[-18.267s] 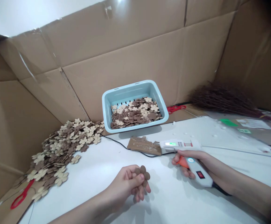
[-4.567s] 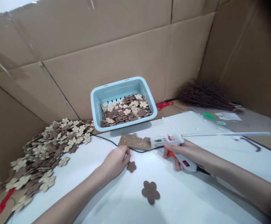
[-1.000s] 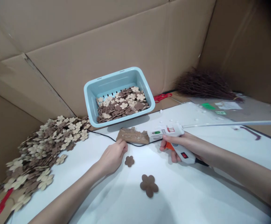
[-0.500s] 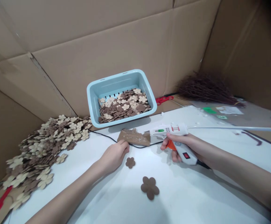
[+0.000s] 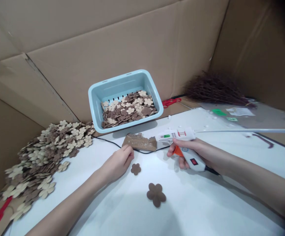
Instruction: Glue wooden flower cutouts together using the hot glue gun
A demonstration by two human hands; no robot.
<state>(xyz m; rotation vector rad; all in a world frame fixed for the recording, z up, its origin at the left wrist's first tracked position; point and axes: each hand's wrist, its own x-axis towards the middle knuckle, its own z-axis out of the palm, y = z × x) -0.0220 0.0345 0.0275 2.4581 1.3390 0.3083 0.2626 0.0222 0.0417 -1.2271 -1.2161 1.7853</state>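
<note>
Mostly white glue gun, orange trigger

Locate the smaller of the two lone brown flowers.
In the head view, the smaller brown flower lies on the white tabletop, just right of the left hand and beyond the larger brown flower.

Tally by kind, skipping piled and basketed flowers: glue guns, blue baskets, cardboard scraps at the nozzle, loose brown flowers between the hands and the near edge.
Glue gun: 1
Blue basket: 1
Cardboard scrap: 1
Brown flowers: 2
Total: 5
</note>
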